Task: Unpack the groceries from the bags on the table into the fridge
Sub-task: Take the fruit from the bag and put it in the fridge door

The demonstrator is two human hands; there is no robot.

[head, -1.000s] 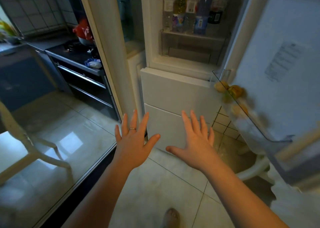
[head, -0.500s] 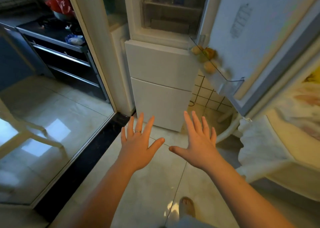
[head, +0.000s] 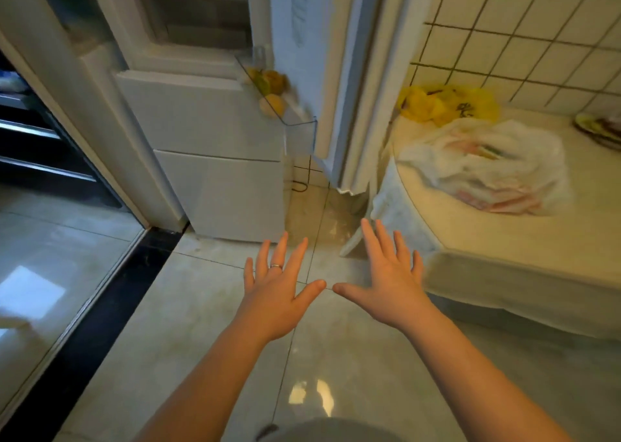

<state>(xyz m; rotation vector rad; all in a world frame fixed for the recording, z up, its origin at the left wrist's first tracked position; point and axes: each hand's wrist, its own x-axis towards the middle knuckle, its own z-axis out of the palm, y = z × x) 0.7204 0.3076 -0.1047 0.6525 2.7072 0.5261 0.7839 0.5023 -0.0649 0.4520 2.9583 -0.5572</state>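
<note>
Largest first: fridge (head: 201,122), white, upper door (head: 302,21) swung open, 2 lower drawer fronts (head: 235,192) closed. Just right of the fridge, past the open door: tabletop (head: 504,240) under a pale cloth (head: 403,206), set against a tiled wall (head: 521,31). On it, nearest the lower edge of the fridge door, a white bag (head: 487,162), slumped and crumpled, with pink and orange shapes dim through the film. Behind that, farther from the fridge front and close to the wall, a yellow bag (head: 447,103), also collapsed. Low on the inside of the fridge door, a clear bin (head: 299,132) with several yellow-orange fruits (head: 274,103), blurred.

In front of the fridge's lowest drawer, over the floor tiles (head: 201,307): left hand (head: 275,293) and right hand (head: 389,283), both spread flat, fingers straight and wide, palms down, holding nothing, thumbs nearly tip to tip. Ring (head: 276,266) on the left hand.

Judging from the slack folds: thin, soft, slippery plastic, light in itself but probably weighted unevenly by loose contents, and likely to tear or spill if grabbed by the side. Better to open the mouth of the white bag and lift items out singly, or to gather the handle loops. Neither mouth nor handles clear in this blur. Best to support soft produce from beneath.
</note>
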